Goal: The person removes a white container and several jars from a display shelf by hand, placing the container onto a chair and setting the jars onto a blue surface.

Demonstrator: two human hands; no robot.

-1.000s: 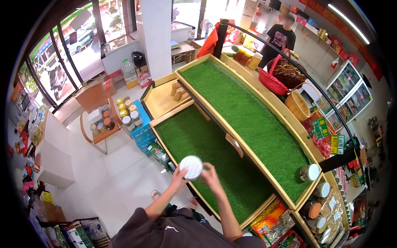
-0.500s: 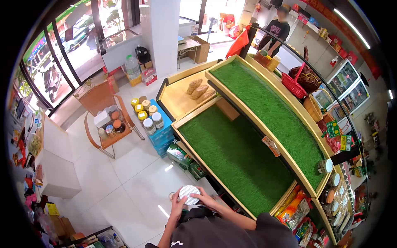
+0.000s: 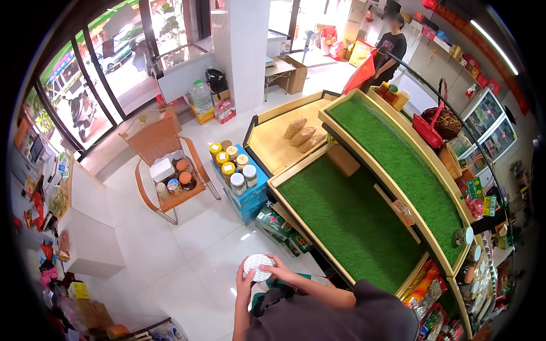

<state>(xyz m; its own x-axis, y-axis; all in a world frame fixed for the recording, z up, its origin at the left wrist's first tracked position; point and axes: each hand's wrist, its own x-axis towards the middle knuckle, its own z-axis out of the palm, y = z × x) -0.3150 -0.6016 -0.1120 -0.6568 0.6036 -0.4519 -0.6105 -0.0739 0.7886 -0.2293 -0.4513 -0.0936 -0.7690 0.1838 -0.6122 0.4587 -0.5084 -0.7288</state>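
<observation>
Both hands hold a round jar (image 3: pixel 258 267) in front of my body, its pale printed lid facing up. Its sides are mostly hidden by my fingers. My left hand (image 3: pixel 244 279) wraps round its left edge. On the other side, my right hand (image 3: pixel 277 269) grips the rim, with the thumb lying on the lid. Ahead, several jars with yellow and white lids (image 3: pixel 237 180) stand on a stack of blue boxes (image 3: pixel 250 196). To the right of my hands is a wooden display stand lined with green turf (image 3: pixel 347 216).
A brown chair (image 3: pixel 149 139) holds jars and a white box. Three brown packages (image 3: pixel 303 135) lie in the wooden tray. Green cartons (image 3: pixel 275 223) sit on the floor beside the stand. Packaged goods (image 3: pixel 424 284) fill the near right. Another person (image 3: pixel 391 51) stands behind the stand.
My view has turned left and the surroundings have shifted right in it. Both hands still hold the jar. The other person's arm is now away from the jars on the back ledge.
</observation>
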